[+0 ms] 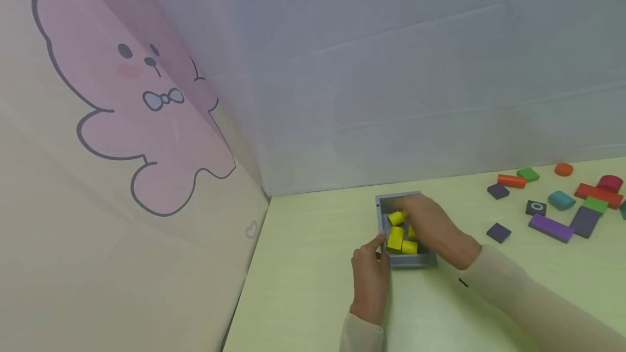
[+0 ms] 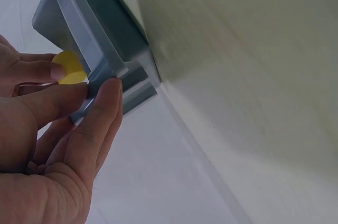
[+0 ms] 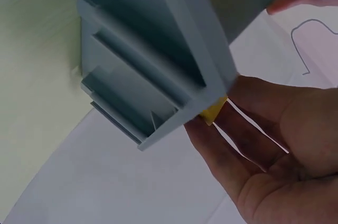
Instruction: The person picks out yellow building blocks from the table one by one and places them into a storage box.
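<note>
On the table stands a small grey open box [image 1: 408, 261] with several yellow blocks [image 1: 395, 239] inside, some of them cylinders. My left hand [image 1: 370, 281] grips the box's near left wall between thumb and fingers; the left wrist view shows this pinch on the rim. Reaching over the far right side, my right hand [image 1: 435, 227] has its fingers down in the box. It pinches a yellow block [image 2: 69, 68], which looks round in the left wrist view. In the right wrist view only a corner of that yellow block [image 3: 214, 112] shows between the fingers and the box edge.
Loose blocks lie to the right: a purple bar [image 1: 551, 228], a red bar [image 1: 599, 195], a teal block [image 1: 561, 200], an orange cylinder [image 1: 511, 181] and several more. A pale wall sheet [image 1: 391, 96] stands behind the table, and a rabbit-printed sheet [image 1: 161, 151] at the left.
</note>
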`<state>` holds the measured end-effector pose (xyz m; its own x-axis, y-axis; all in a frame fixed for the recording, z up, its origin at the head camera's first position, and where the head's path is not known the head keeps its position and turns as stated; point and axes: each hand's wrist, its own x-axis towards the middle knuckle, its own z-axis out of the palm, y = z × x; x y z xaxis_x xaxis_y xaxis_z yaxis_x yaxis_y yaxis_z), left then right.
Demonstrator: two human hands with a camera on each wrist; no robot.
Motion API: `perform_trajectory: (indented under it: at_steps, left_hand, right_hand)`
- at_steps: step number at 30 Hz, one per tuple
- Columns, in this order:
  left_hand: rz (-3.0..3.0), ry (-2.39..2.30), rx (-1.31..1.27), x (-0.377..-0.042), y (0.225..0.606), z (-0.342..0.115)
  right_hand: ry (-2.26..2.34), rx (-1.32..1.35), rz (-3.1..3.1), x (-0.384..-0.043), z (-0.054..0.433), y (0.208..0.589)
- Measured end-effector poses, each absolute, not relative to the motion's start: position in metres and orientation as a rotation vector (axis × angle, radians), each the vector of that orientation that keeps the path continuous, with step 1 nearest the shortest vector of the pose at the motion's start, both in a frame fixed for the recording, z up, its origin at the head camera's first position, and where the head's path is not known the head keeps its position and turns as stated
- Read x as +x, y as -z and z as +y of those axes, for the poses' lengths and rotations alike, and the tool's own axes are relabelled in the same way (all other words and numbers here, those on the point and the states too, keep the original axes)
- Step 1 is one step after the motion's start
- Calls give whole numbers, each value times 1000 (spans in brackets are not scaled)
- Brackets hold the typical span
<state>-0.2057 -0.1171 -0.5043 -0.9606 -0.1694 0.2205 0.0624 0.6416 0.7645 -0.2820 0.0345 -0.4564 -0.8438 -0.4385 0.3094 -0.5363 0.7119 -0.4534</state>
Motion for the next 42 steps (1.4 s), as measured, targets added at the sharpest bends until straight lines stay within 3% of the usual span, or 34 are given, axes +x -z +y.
perform_trajectory:
  at_steps: [42]
  left_hand:
    - [-2585,1224,85,-206,506,-118]
  right_hand:
    - [-530,845,-2772,-295,19,479]
